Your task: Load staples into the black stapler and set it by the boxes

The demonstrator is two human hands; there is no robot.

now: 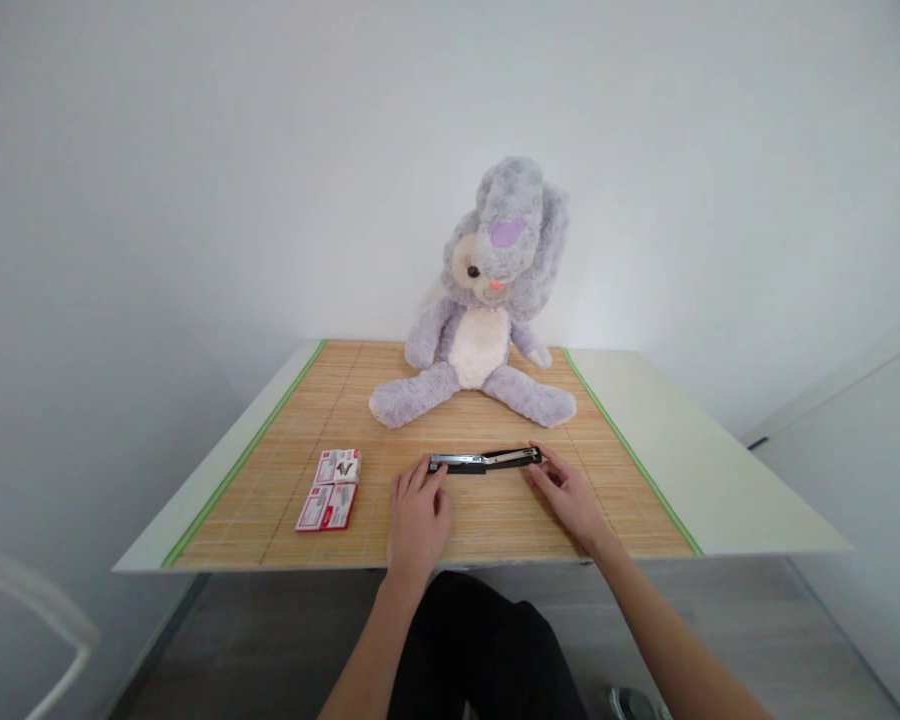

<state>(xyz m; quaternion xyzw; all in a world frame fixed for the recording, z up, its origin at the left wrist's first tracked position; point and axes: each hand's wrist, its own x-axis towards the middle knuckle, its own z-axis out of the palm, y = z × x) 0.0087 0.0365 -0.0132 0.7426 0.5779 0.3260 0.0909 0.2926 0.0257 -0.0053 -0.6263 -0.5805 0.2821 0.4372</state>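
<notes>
A black and silver stapler (485, 460) lies opened out flat on the bamboo mat (495, 520). My left hand (418, 515) rests on the mat with its fingertips touching the stapler's left end, fingers stretched forward. My right hand (566, 493) lies at the stapler's right end, fingertips pinching or pressing it. Two red and white staple boxes (331, 488) lie to the left of my left hand.
A grey plush rabbit (487, 310) sits at the back of the mat, leaning on the white wall. The white table (720, 470) extends right of the mat. A white chair part (37, 610) shows at lower left.
</notes>
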